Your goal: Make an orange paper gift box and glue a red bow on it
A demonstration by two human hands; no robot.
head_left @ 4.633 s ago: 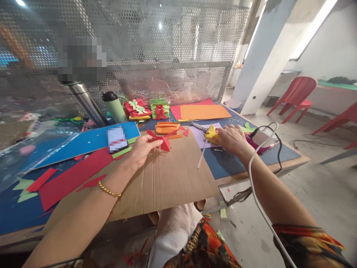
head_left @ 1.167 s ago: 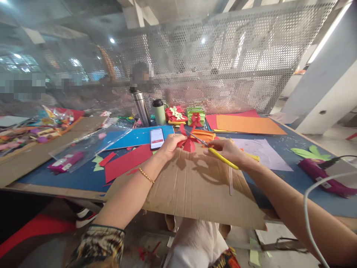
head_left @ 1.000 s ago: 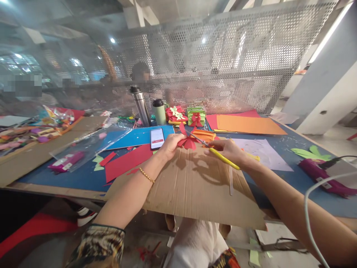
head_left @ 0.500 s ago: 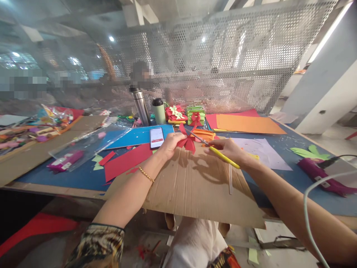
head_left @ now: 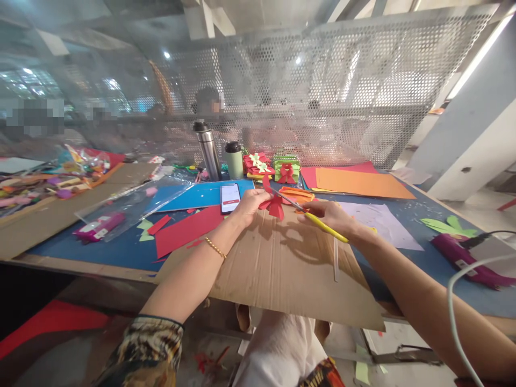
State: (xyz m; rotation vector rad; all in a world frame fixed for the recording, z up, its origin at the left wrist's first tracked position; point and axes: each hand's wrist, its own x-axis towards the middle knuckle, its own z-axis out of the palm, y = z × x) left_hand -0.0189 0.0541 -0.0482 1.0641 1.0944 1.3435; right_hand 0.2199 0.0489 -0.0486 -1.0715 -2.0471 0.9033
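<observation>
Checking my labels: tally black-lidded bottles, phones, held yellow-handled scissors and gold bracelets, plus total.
Black-lidded bottles: 2 (silver metal flask; pale green bottle)
Rectangular lit-screen phone: 1
Yellow-handled scissors: 1, in the right hand
Gold beaded bracelet: 1
Total: 5

no writing is showing legibly; the phone (head_left: pixel 230 198) left of centre is displaying marks too small to read.

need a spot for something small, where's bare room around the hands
Widest: the near part of the cardboard, left of the pale strip and nearer than the left hand and right hand. Narrower: blue tabletop between the left purple packet and the table's near edge. Crowded: just beyond the scissors and red paper, with orange folded paper.
</observation>
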